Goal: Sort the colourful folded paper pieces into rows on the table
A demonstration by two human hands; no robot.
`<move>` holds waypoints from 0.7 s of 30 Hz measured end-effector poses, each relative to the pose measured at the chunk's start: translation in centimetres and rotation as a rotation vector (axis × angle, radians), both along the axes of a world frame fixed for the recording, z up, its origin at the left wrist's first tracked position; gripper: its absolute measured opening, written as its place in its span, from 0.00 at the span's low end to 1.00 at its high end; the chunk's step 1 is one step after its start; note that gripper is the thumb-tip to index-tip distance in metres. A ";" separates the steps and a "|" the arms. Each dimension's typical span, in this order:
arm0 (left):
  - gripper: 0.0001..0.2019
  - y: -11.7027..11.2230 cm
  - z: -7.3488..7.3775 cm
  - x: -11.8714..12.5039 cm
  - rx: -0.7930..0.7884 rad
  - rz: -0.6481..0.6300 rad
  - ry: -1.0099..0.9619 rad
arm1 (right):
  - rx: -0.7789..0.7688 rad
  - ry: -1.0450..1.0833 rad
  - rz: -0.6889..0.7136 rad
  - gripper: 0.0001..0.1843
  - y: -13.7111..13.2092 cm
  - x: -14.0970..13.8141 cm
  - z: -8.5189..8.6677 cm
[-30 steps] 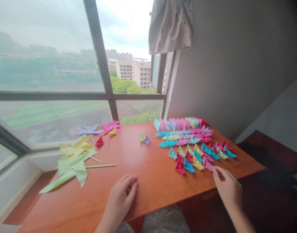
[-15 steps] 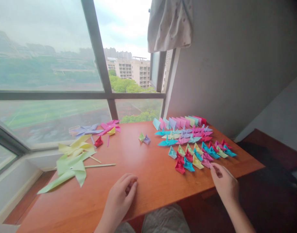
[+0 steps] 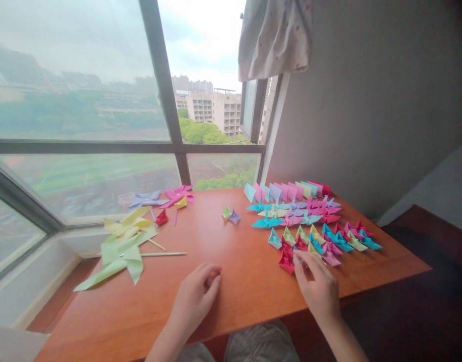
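Observation:
My left hand (image 3: 195,299) rests on the reddish wooden table (image 3: 231,256) near its front edge. Its fingers are curled in against the thumb, hiding whatever may be inside. My right hand (image 3: 317,286) reaches forward with fingers stretched out. Its fingertips lie on the front row of small folded paper pieces (image 3: 321,241), beside a red piece (image 3: 286,261). More folded pieces in pink, blue, green and purple lie in rows (image 3: 291,208) behind that one.
Paper pinwheels on sticks lie at the left: a green one (image 3: 120,259), a yellow one (image 3: 129,227), a purple one (image 3: 146,199) and a pink one (image 3: 178,195). Two small folded pieces (image 3: 231,215) sit mid-table. A window (image 3: 83,100) lies behind, with a wall at right.
My right hand has moved left from the table's right front edge onto the front row of folded pieces. The left hand has stayed put. The camera shifted slightly.

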State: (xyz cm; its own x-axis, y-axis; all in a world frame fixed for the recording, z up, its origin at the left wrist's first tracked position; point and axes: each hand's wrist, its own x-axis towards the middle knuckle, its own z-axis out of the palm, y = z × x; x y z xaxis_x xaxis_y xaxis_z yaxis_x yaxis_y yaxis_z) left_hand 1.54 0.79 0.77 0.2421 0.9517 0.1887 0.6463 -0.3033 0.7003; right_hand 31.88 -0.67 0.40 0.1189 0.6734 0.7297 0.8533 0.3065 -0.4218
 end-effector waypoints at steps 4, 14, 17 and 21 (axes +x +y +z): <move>0.12 2.3 0.7 0.2 0.031 0.028 0.064 | -0.119 0.089 0.244 0.10 0.5 -5.6 -0.7; 0.11 11.1 3.4 3.0 0.104 0.154 0.311 | -0.314 0.186 0.373 0.11 0.9 -8.6 -2.0; 0.11 12.8 3.3 4.0 0.081 0.183 0.346 | -0.342 0.227 0.364 0.11 1.0 -8.4 -2.1; 0.13 13.9 2.8 4.7 0.056 0.193 0.378 | -0.347 0.234 0.374 0.11 1.0 -8.5 -2.0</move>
